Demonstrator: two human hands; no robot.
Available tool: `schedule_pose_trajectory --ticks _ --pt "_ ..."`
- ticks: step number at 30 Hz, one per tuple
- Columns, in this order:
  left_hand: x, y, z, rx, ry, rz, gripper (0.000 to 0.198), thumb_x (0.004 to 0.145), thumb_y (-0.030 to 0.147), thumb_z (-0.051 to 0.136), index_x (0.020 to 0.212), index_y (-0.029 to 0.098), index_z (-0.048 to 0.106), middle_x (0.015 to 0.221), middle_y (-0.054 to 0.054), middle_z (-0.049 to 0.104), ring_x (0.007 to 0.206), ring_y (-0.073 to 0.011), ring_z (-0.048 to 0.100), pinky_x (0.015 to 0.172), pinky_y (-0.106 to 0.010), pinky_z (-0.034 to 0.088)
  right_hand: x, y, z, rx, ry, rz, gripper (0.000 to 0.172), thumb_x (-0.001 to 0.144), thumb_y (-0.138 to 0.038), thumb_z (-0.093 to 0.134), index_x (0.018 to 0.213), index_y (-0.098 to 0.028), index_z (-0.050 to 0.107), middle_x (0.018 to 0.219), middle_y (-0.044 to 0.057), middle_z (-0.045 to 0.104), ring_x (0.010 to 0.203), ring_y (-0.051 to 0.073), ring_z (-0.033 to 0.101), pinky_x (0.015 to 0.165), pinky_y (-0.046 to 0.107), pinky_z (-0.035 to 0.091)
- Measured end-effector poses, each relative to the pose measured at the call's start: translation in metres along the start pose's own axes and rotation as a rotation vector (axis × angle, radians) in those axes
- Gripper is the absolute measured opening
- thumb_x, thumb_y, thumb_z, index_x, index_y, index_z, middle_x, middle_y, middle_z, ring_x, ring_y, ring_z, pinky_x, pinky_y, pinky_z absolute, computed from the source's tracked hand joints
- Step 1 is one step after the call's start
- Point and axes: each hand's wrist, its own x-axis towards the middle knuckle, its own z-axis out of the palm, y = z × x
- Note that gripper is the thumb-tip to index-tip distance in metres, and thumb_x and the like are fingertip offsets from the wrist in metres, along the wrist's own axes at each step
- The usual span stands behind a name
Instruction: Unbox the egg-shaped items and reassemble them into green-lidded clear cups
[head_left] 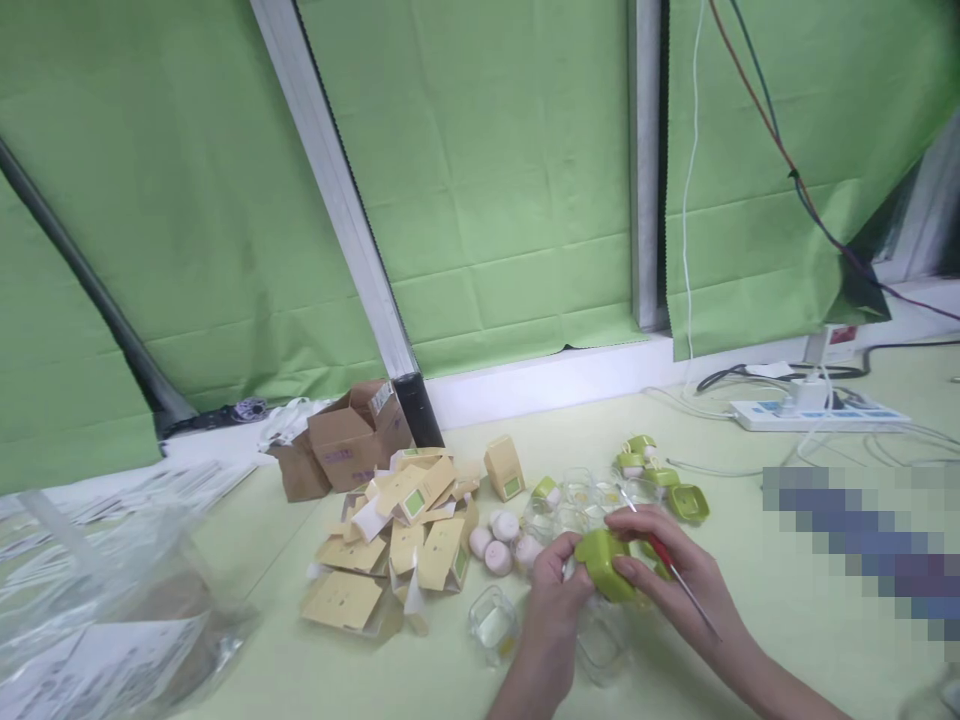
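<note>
A small squarish green plastic cover (606, 568) is held between my two hands. On its left side, the thumb and fingers of my left hand (553, 600) pinch it. From the other side my right hand (679, 575) grips it, and also keeps a slim red-handled metal rod tool (661, 552) lying across the fingers. Clear plastic cups (577, 488) stand just beyond my hands, and another clear cup (493, 622) sits left of my left wrist. Several pale pink-white round pieces (498, 557) are grouped close to my left fingers.
Folded yellow cartons (409, 545) are heaped to the left, with one carton (504, 468) upright. More green covers (688, 502) lie beyond my right hand. A brown cardboard box (349, 440), a plastic bag (135, 610) and a power strip (817, 412) with cables also occupy the table.
</note>
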Motion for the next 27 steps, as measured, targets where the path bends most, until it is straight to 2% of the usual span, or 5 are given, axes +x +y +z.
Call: schedule_pose_trajectory --ticks 5,10,14,18,27 --pt "0.014 -0.001 -0.015 0.372 0.21 0.19 0.017 0.068 0.03 0.059 0.073 0.021 0.047 0.071 0.0 0.051 0.068 -0.0161 0.048 0.064 -0.026 0.038 0.014 0.005 -0.008 0.026 -0.139 0.162 0.045 0.076 -0.043 0.067 0.115 -0.022 0.061 0.111 0.01 0.065 0.095 0.025 0.064 0.077 0.037 0.055" --pt "0.025 0.017 -0.048 1.007 0.36 0.333 0.005 0.079 0.022 0.046 0.079 0.022 0.05 0.081 -0.004 0.055 0.083 -0.0232 0.048 0.081 -0.036 0.033 0.027 0.038 -0.066 -0.466 -0.21 0.152 0.043 0.072 -0.045 0.068 0.108 -0.022 0.066 0.102 0.009 0.071 0.086 0.029 0.066 0.074 0.043 0.053" --pt "0.026 0.012 -0.059 1.248 0.36 0.378 0.023 0.082 0.013 0.034 0.084 0.018 0.056 0.093 -0.011 0.058 0.093 -0.0285 0.048 0.085 -0.043 0.03 0.016 0.062 -0.098 -0.632 -0.314 0.061 0.031 0.071 -0.039 0.069 0.098 -0.024 0.067 0.087 0.005 0.073 0.075 0.027 0.067 0.065 0.037 0.053" --pt "0.025 -0.002 -0.059 1.523 0.234 0.366 0.042 0.074 0.001 0.031 0.107 0.014 0.054 0.119 -0.015 0.054 0.115 -0.0288 0.043 0.093 -0.044 0.031 0.034 0.069 -0.096 -0.666 -0.293 0.13 0.026 0.079 -0.046 0.061 0.093 -0.024 0.062 0.09 0.003 0.07 0.074 0.023 0.065 0.064 0.033 0.051" --pt "0.018 0.007 -0.048 1.36 0.289 0.458 0.032 0.085 0.02 0.037 0.112 0.025 0.054 0.132 -0.008 0.048 0.126 -0.029 0.035 0.102 -0.051 0.027 0.115 0.105 -0.078 -0.637 -0.146 0.331 0.022 0.091 -0.03 0.054 0.108 -0.016 0.058 0.105 0.004 0.062 0.083 0.016 0.063 0.072 0.034 0.053"
